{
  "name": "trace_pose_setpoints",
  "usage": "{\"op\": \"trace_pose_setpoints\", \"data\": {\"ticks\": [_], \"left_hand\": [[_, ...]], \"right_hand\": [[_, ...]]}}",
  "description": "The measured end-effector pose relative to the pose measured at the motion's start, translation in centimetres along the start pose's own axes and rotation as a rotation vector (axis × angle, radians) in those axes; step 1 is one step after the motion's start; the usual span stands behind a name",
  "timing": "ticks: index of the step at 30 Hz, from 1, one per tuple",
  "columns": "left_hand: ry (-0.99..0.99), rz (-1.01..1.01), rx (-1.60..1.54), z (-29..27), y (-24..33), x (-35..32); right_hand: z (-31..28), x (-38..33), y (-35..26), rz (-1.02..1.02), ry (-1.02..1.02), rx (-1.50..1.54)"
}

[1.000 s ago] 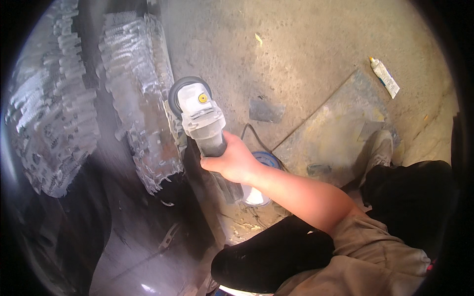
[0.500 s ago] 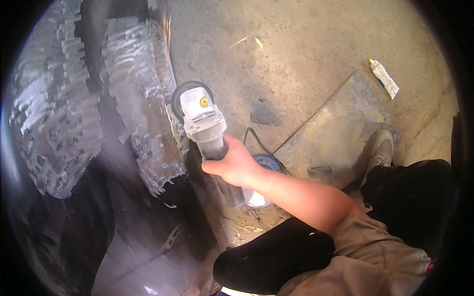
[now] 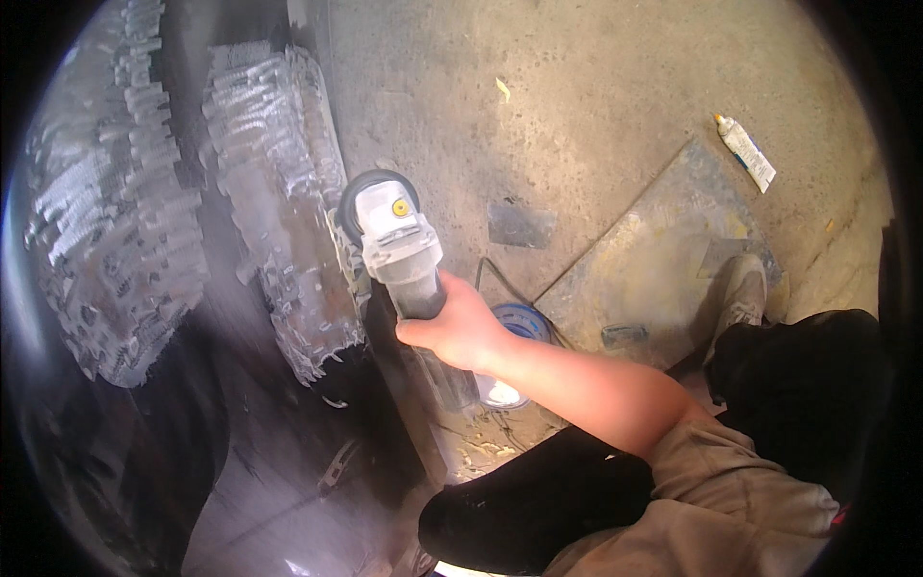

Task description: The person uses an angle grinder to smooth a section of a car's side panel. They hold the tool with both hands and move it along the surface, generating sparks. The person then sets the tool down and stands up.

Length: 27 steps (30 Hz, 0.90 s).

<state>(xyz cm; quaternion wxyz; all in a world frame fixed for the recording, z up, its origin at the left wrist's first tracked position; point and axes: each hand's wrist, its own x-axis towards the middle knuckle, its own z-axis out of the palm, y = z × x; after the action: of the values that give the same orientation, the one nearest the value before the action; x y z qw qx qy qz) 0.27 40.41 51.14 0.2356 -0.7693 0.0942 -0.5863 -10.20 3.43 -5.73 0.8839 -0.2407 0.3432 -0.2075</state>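
My right hand (image 3: 460, 325) is closed round the grey body of an angle grinder (image 3: 399, 245), with the thumb across its top. The grinder's pale head has a yellow button, and its dark round guard sits at the right edge of a dark panel (image 3: 317, 452). Whether the disc touches the panel is hidden under the head. Next to it runs a bare, scuffed metal patch (image 3: 288, 212) with ragged edges; a wider ground patch (image 3: 120, 221) lies farther left. My left hand is out of view.
Below the grinder stands a round blue-rimmed container (image 3: 524, 322), with a dark cable (image 3: 486, 269) beside it. A worn flat board (image 3: 654, 260) lies on the concrete floor, near a white tube (image 3: 745, 154) with an orange tip. A shoe (image 3: 742, 293) rests at the board's right.
The grinder and my right hand have shifted slightly right and down in the picture. Orange sparks by the panel's upper edge are gone.
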Motion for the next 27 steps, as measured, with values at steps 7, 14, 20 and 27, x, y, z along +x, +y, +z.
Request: {"op": "trace_pose_setpoints", "data": {"ticks": [7,14,20,27], "left_hand": [[0.051,0.091,0.065,-0.5,0.2,-0.2],[0.028,0.13,-0.004,-1.4,2.0,-0.5],[0.035,0.087,-0.032,-0.1,-0.3,0.1],[-0.014,0.14,-0.067,-0.2,-0.8,0.2]], "right_hand": [[0.3,-0.5,-0.8,-0.018,-0.021,-0.027],[0.3,-0.4,-1.1,-0.02,0.013,-0.05],[0.2,-0.6,-1.8,-0.002,-0.02,-0.002],[0.3,-0.5,-2.0,-0.121,-0.049,-0.039]]}}
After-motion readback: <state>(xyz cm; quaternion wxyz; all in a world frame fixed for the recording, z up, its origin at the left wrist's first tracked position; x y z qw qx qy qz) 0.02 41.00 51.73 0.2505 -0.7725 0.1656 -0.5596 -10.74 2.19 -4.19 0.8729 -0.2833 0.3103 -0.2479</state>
